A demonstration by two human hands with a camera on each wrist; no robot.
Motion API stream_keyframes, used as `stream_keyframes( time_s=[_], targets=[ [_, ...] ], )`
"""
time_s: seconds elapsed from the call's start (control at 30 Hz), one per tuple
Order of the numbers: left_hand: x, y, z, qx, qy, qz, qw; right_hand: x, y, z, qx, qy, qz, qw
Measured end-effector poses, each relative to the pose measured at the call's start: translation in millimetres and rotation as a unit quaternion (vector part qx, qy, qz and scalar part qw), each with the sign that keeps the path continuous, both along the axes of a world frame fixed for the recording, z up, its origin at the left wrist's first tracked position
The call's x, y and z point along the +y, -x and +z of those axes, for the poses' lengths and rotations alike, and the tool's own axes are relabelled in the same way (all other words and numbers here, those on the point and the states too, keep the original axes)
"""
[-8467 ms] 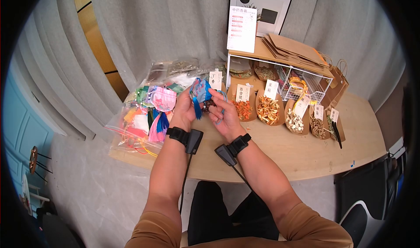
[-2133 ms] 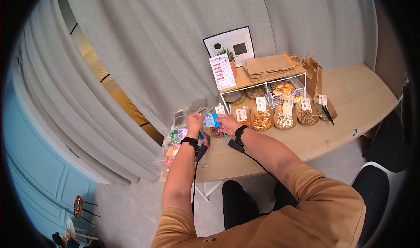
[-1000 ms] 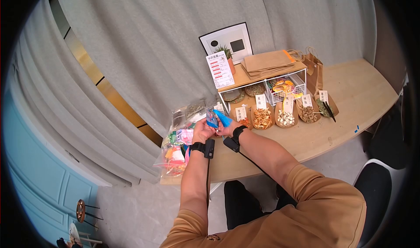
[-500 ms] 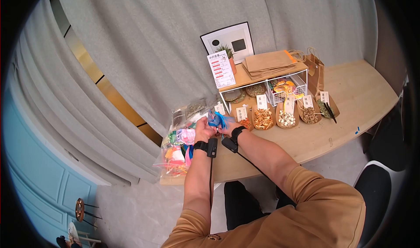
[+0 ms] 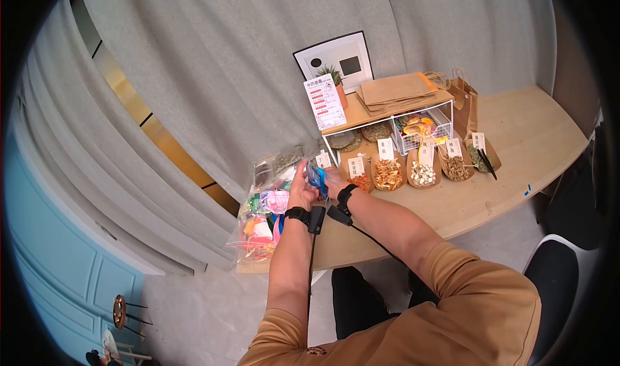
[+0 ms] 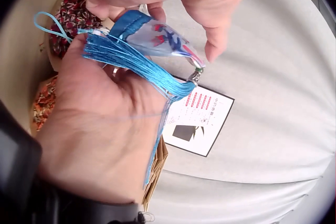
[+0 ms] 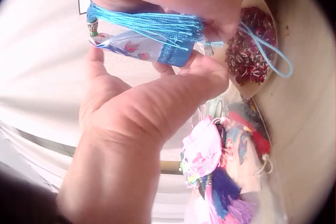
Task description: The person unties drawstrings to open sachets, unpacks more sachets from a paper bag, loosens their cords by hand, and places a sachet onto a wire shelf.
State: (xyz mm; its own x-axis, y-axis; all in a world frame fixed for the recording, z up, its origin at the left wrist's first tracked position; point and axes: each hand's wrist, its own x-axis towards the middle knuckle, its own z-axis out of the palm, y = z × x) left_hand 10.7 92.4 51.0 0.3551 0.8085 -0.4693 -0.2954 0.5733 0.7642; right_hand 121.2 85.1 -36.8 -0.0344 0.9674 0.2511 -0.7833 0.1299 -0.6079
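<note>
Both hands hold a small drawstring pouch, translucent with red and blue flowers and a blue hem. My left hand cups it, a fingertip at its bottom corner and the thumb by the hem in the right wrist view. My right hand pinches the cord end near the hem. A bright blue tassel with a metal bead lies back along the pouch and over the right hand. A light blue cord loop sticks out past the hem.
Below the hands lies a clear plastic bag of colourful pouches. Paper trays of dried red flowers, orange petals and other labelled herbs line the table. A shelf with paper bags stands behind.
The hands had the pouch stretched between them; now they are closer together. The tassel, hanging down at first and later fanned to the right, now lies along the pouch. A left finger has straightened upward.
</note>
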Motion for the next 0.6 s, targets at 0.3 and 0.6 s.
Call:
stream_keyframes(
  time_s=[0.3,0.6],
  targets=[
    [49.2,17.1,-51.0,-0.099,0.009,-0.163,0.982,-31.0,5.2,44.7,0.017,0.237,-0.011,0.971],
    [24.2,19.3,-24.3,-0.138,0.066,-0.113,0.982,-16.1,2.7,39.4,0.139,0.239,-0.051,0.96]
  ],
)
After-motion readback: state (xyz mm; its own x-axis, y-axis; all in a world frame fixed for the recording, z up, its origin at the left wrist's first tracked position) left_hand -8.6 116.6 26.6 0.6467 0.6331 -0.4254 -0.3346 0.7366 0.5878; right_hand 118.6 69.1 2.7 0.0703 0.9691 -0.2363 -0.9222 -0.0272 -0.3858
